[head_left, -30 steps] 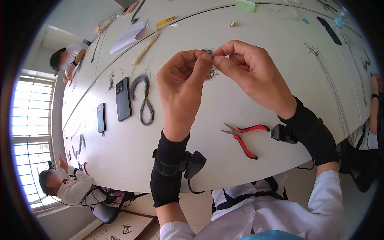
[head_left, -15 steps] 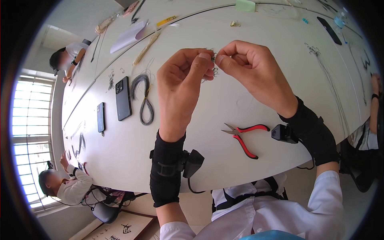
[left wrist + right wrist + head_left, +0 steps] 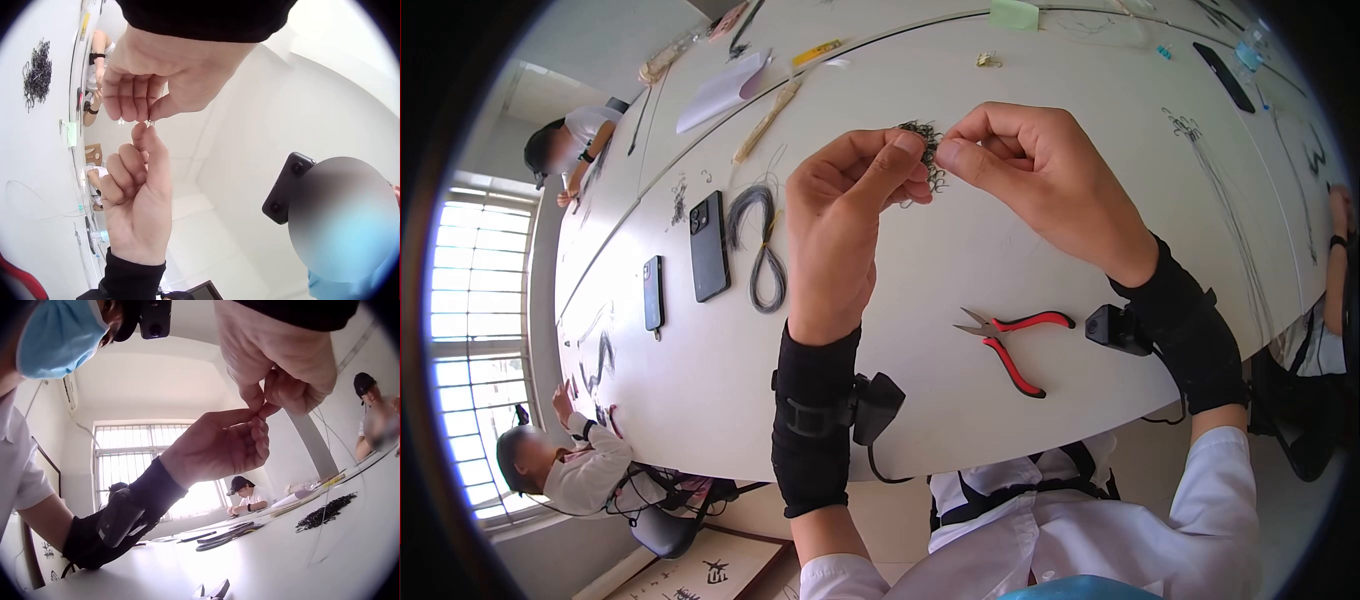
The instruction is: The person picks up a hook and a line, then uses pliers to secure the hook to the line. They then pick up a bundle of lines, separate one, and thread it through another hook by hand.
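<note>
Thumb and fingers of the left hand [image 3: 835, 230] pinch a tiny shiny piece [image 3: 150, 122], best seen in the left wrist view. Opposite, the right hand [image 3: 1050, 185] has its thumb and forefinger pinched together, almost meeting the left fingertips, its other fingers curled. From the right hand [image 3: 281, 356] a thin clear line [image 3: 326, 440] hangs in the right wrist view; exactly how it meets the tiny piece cannot be told. Beyond and below the hands, a heap of small dark hooks [image 3: 326, 512] lies on the white table [image 3: 900, 400].
Red-handled pliers [image 3: 1010, 345] lie open nearer the body. Left of the hands are two phones [image 3: 709, 247] and a coiled dark bundle [image 3: 768, 270]. Long lines with hooks [image 3: 1185, 128] lie at right; a bottle [image 3: 1251, 45] stands farther back. Other people sit around the table.
The left hand has shifted slightly left and down, uncovering more of the hook heap. The right hand has moved slightly right, leaving a small gap between the fingertips in the head view.
</note>
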`<state>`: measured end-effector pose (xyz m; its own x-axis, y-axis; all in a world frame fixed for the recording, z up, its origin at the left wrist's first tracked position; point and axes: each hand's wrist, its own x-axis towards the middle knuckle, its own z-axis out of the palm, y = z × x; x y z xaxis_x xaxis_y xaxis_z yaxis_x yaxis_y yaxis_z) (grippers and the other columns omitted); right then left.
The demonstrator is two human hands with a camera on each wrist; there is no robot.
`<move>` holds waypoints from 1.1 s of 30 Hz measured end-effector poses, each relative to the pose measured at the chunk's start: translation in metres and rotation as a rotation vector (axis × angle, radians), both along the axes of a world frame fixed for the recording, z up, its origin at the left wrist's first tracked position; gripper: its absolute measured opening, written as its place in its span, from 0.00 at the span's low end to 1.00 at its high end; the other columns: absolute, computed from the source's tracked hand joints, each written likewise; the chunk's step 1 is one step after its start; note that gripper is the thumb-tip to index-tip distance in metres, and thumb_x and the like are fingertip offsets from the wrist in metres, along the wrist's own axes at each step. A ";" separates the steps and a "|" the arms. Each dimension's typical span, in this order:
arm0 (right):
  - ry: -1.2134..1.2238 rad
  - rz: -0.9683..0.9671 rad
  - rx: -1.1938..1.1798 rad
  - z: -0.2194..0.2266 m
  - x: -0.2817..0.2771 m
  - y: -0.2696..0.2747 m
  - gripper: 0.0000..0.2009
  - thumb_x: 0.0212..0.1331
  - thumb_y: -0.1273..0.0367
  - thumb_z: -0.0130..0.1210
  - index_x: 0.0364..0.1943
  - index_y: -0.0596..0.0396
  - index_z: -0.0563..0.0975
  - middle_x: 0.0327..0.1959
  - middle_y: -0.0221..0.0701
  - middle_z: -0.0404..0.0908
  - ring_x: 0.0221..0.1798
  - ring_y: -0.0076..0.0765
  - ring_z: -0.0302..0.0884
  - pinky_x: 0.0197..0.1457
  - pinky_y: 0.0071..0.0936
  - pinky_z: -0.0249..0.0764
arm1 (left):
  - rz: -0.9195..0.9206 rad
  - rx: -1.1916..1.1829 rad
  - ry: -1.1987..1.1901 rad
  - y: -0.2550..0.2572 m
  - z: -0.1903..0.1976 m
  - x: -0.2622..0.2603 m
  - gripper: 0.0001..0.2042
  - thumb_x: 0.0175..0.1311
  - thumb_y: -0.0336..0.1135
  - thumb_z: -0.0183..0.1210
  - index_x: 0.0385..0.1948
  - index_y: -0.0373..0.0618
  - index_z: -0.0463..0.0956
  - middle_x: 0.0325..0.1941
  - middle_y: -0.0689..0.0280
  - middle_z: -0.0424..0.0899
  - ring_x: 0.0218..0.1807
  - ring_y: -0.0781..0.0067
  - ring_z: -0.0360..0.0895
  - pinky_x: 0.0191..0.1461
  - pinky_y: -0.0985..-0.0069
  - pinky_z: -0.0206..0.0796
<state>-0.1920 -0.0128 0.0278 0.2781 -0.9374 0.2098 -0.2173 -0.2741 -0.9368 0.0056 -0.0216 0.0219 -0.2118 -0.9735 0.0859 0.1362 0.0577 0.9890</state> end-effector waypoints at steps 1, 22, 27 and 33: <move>-0.002 -0.014 -0.032 -0.002 0.000 -0.001 0.13 0.70 0.64 0.58 0.39 0.63 0.83 0.24 0.26 0.80 0.26 0.17 0.72 0.30 0.18 0.68 | -0.013 0.011 0.018 -0.001 0.000 0.001 0.09 0.72 0.32 0.59 0.40 0.34 0.82 0.35 0.62 0.85 0.36 0.72 0.82 0.49 0.73 0.76; 0.251 -0.066 0.146 -0.006 -0.062 0.025 0.12 0.70 0.66 0.57 0.38 0.62 0.84 0.26 0.23 0.78 0.29 0.16 0.65 0.35 0.18 0.65 | 0.184 -0.167 0.112 -0.019 -0.003 0.027 0.10 0.72 0.39 0.63 0.38 0.41 0.82 0.31 0.65 0.83 0.36 0.74 0.80 0.49 0.73 0.74; 0.660 -0.232 0.124 -0.024 -0.089 0.045 0.10 0.68 0.66 0.58 0.40 0.61 0.82 0.32 0.31 0.80 0.35 0.26 0.73 0.42 0.24 0.70 | 0.261 -0.243 0.076 -0.015 0.005 0.024 0.10 0.70 0.37 0.64 0.37 0.37 0.82 0.31 0.67 0.82 0.34 0.79 0.77 0.45 0.76 0.72; 0.768 -0.103 -0.310 -0.028 -0.064 0.091 0.20 0.62 0.63 0.64 0.52 0.62 0.77 0.48 0.40 0.77 0.52 0.45 0.74 0.56 0.36 0.72 | 0.230 -0.364 -0.165 -0.008 0.007 0.014 0.11 0.70 0.37 0.64 0.40 0.37 0.83 0.35 0.67 0.84 0.38 0.78 0.79 0.50 0.75 0.72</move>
<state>-0.2563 0.0784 -0.0001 0.3655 -0.8967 0.2497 -0.8026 -0.4394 -0.4034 0.0191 -0.0301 0.0292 -0.0337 -0.9096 0.4141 -0.0782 0.4154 0.9062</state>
